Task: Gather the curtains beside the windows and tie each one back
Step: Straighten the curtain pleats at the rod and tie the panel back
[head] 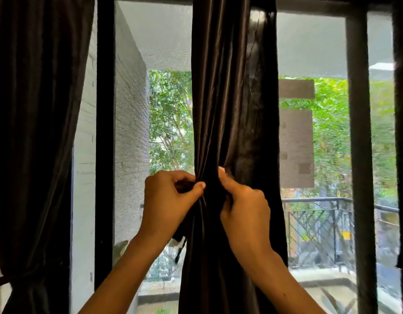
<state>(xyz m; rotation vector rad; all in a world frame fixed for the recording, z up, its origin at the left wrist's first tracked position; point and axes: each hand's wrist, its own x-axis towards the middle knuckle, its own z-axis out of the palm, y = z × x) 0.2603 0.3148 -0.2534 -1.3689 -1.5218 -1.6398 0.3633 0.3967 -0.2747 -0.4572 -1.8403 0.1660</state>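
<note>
daylight and trees show through a dark-framed window [357, 132] with mesh. centre curtain [227, 87] hangs gathered into a narrow column in front of the frame. left hand [171, 200] pinches its folds with thumb and curled fingers; right hand [243, 205] grips the same bunch from the other side. left curtain [37, 132] is cinched by a tie [1, 281] low down.

The middle curtain [220, 91] is dark brown with a satin sheen that catches pale streaks along its folds. The left curtain [35, 109] is a duller, near-black brown. The window frame [104, 132] is black, the wall outside [131, 123] grey-white brick, the trees [169, 118] bright green, and the balcony railing [320, 220] black with crossed bars.
</note>
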